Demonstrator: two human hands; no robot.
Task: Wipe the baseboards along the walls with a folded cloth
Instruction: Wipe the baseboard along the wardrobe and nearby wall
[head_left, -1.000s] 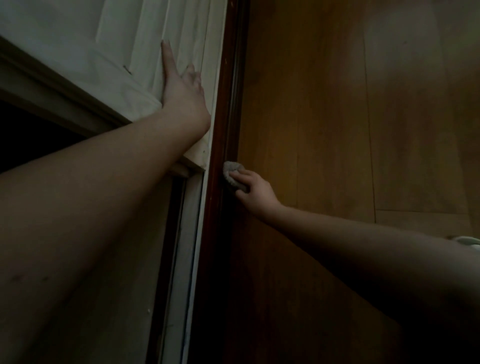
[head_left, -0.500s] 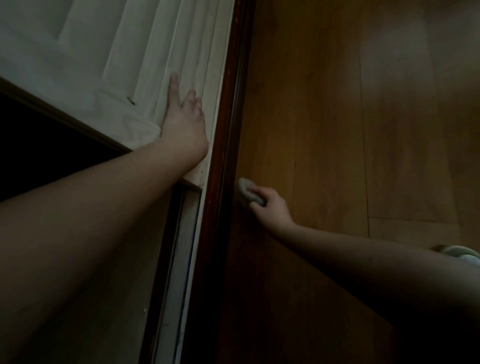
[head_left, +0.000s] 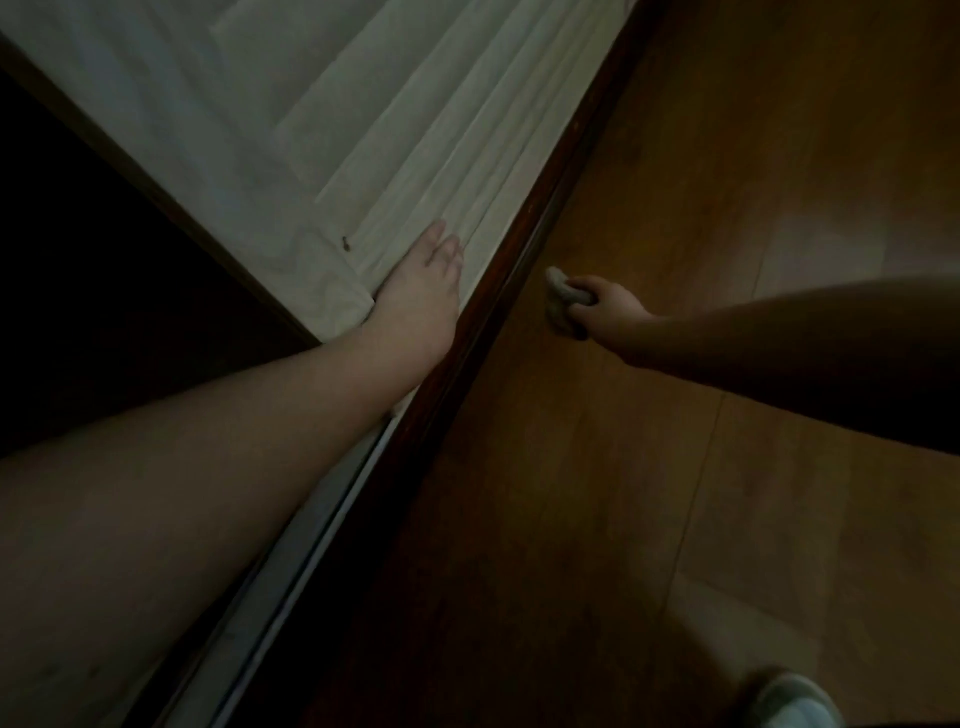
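The folded cloth (head_left: 563, 304) is a small grey wad, bunched rather than flat, gripped in the curled fingers of the right hand (head_left: 605, 307), with most of its bulk sticking out past the fingertips toward the wall. The baseboard (head_left: 511, 270) is a long, dark reddish-brown strip running diagonally along the foot of the pale wall, just beyond the cloth's outer edge. The dim light leaves it unclear whether the cloth touches the strip or stops just short of it.
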